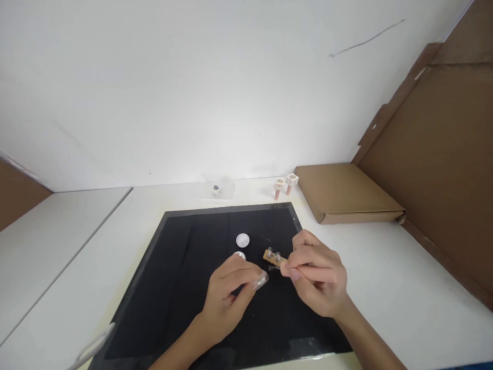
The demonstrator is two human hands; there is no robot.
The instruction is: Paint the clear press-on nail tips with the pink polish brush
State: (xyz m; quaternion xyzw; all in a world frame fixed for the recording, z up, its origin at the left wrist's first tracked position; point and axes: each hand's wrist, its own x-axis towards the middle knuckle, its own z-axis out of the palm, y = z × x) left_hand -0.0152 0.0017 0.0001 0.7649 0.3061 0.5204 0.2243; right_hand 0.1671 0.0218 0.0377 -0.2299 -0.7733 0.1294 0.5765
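Above the black mat, my left hand (pixel 231 295) pinches a small clear plastic piece (pixel 261 280) between thumb and fingers. To its right, my right hand (pixel 318 272) is closed around a pink stick-like tool (pixel 318 274), whose tip points left toward the plastic piece without touching it. Just behind that tip lies a small yellow-brown holder (pixel 274 257) with little clear parts on it. A round white dish (pixel 242 240) sits on the mat behind my left hand, and a second white dish (pixel 240 254) is partly hidden by that hand.
The black mat (pixel 177 277) lies on a white table (pixel 96 246). Behind it are a transparent piece with a small item (pixel 216 190) and two pink-handled pieces (pixel 278 188). A flat cardboard box (pixel 348 192) stands back right, beside a cardboard wall. A white cable (pixel 94 345) is front left.
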